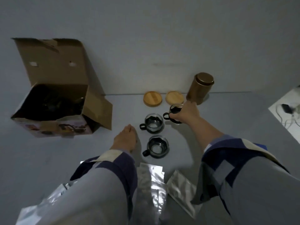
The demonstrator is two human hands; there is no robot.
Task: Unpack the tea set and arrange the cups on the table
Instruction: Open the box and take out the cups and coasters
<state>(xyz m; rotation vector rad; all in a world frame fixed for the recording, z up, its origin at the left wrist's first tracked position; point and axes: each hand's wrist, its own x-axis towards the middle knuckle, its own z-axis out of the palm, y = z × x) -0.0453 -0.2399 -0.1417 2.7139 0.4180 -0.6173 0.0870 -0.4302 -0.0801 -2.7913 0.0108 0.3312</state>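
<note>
Glass, dark-handled, the third cup (174,113) sits pinched at its rim in the right hand (186,115), low over the table (227,111), just short of the bronze canister (200,87) and two wooden coasters (153,98). Two more cups (152,123) stand nearer the person than the grip. The left hand (125,138) rests flat, fingers together, holding nothing. The placing step looks in hand; next, set it down in line and let go, then back to the open box (53,101).

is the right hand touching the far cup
Touching. The head view shows the right hand wrapped around the far cup, fingers over its rim and side.
</note>
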